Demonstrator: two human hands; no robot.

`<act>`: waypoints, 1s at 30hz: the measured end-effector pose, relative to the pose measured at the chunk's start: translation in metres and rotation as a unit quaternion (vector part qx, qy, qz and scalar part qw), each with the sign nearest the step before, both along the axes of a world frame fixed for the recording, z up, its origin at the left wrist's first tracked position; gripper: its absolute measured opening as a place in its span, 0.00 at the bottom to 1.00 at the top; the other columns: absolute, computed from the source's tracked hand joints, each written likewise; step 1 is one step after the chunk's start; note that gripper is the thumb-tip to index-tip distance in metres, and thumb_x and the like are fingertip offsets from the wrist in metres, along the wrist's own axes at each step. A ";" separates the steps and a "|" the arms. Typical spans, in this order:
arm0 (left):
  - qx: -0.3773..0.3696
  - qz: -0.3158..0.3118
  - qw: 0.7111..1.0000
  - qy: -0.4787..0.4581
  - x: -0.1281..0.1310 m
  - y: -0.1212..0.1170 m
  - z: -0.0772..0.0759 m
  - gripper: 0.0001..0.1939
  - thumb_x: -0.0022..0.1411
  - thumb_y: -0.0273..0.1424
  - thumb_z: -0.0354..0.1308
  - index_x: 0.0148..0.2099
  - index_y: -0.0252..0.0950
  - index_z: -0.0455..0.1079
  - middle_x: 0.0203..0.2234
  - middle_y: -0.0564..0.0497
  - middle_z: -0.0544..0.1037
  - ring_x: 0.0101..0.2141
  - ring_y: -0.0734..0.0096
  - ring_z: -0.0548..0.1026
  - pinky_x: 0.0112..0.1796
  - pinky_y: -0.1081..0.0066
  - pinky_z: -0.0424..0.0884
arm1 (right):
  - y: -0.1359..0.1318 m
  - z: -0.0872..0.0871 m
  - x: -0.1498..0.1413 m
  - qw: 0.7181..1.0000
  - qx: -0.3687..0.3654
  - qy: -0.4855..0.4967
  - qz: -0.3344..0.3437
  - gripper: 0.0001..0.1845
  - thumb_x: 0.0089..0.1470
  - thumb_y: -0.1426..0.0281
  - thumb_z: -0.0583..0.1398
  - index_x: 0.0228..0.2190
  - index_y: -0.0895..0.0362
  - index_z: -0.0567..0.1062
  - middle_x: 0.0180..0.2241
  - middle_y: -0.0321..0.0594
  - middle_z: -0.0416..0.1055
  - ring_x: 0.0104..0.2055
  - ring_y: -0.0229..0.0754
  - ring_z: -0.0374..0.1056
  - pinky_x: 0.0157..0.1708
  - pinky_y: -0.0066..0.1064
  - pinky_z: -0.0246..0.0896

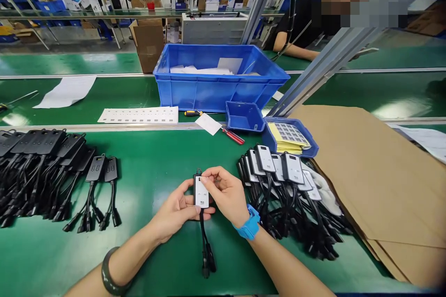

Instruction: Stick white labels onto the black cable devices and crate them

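Module (201,194) — green tabletop (156,162) either side

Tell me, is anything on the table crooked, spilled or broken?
The small white card lies crooked across the metal strip, beside the red screwdriver. It looks odd because the long sheet nearby lies straighter. No spills or damage show.

I take the large blue bin (212,93) as reference. It contains white papers (202,70). Directly in front of it, I locate a small blue tray (244,117) and a red-handled screwdriver (234,137). Left of the bin: one white sheet (68,91). Behind-left: an open cardboard box (149,48). Right: a slanted metal post (310,74). Front-right: flat brown cardboard (376,176). Behind-right, I register a co-worker's forearm (296,47).
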State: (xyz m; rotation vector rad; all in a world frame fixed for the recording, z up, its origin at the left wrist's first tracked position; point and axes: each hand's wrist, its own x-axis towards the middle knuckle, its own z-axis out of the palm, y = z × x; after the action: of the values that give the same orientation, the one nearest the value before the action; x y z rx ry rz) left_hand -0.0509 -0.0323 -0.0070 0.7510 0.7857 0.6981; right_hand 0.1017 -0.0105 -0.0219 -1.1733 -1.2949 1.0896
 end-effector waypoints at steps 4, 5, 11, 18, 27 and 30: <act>0.006 0.006 1.000 0.010 0.000 -0.002 -0.003 0.33 0.55 0.33 0.65 0.59 0.36 0.54 0.35 0.45 0.79 0.40 0.58 0.79 0.45 0.58 0.71 | 0.000 -0.002 0.000 1.000 0.005 -0.011 -0.009 0.06 0.53 0.66 0.62 0.30 0.57 0.74 0.25 0.35 0.66 0.25 0.35 0.64 0.22 0.25 0.62; 0.008 0.005 1.000 0.012 0.000 -0.002 -0.003 0.34 0.55 0.33 0.66 0.59 0.37 0.53 0.34 0.45 0.79 0.40 0.58 0.79 0.46 0.58 0.71 | -0.001 -0.003 0.001 1.000 0.007 -0.015 -0.012 0.06 0.53 0.67 0.62 0.30 0.57 0.74 0.25 0.35 0.67 0.25 0.35 0.64 0.22 0.25 0.62; 0.027 -0.003 0.999 0.022 0.000 -0.002 -0.001 0.33 0.56 0.36 0.65 0.59 0.36 0.54 0.35 0.45 0.78 0.41 0.58 0.78 0.44 0.62 0.72 | -0.002 -0.007 0.002 0.999 0.010 -0.026 -0.023 0.06 0.54 0.67 0.61 0.30 0.57 0.75 0.25 0.35 0.67 0.25 0.35 0.64 0.22 0.25 0.62; 0.043 -0.010 0.998 0.033 0.001 -0.002 0.000 0.31 0.58 0.35 0.63 0.60 0.37 0.55 0.35 0.44 0.78 0.41 0.58 0.78 0.44 0.62 0.71 | -0.003 -0.008 0.001 0.998 0.014 -0.041 -0.038 0.05 0.54 0.67 0.61 0.30 0.56 0.75 0.25 0.35 0.68 0.25 0.35 0.64 0.24 0.26 0.62; 0.009 0.004 1.000 0.011 -0.002 0.001 0.001 0.24 0.58 0.33 0.62 0.55 0.37 0.60 0.34 0.44 0.79 0.38 0.53 0.80 0.43 0.56 0.73 | 0.000 -0.007 0.002 0.996 0.015 -0.083 -0.035 0.19 0.53 0.65 0.62 0.47 0.53 0.69 0.34 0.37 0.61 0.29 0.36 0.58 0.23 0.25 0.61; -0.009 0.031 0.999 -0.013 -0.005 0.003 -0.001 0.19 0.62 0.37 0.56 0.53 0.36 0.62 0.37 0.41 0.79 0.36 0.53 0.80 0.40 0.55 0.74 | -0.001 -0.011 0.000 0.996 -0.001 -0.092 0.016 0.23 0.53 0.65 0.62 0.51 0.51 0.67 0.36 0.38 0.62 0.31 0.37 0.61 0.27 0.28 0.65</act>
State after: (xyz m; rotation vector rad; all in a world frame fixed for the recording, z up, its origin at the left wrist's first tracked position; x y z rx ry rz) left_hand -0.0558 -0.0288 -0.0079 0.7028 0.7924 0.7544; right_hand 0.1016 -0.0117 -0.0333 -1.2828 -1.4588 1.0252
